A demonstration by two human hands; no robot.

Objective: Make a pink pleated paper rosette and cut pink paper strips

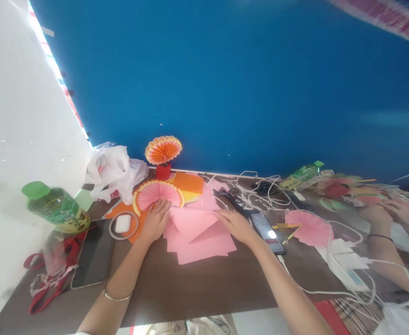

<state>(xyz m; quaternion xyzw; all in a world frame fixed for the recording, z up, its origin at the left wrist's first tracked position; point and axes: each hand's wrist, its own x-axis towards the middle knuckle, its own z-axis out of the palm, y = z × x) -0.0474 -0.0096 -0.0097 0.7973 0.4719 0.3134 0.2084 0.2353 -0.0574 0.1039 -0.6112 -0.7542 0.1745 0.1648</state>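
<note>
Pink paper [192,224] — two hands [158,217] [238,225] touching, two bottles [60,209] [302,174]

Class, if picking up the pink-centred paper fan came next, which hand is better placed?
Probably the left hand: it is at the lower edge of the pink-centred paper fan. The right hand is farther off, by the top pink sheet's right end.

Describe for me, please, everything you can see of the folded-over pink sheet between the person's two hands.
The pink sheet looks like thin, plain paper. It is bent over, its slanting edges narrowing to a point toward the person; whether it is firmly creased cannot be told. It lies over other pink sheets on the dark table. The left hand is at its left end, the right hand at its right.
</note>
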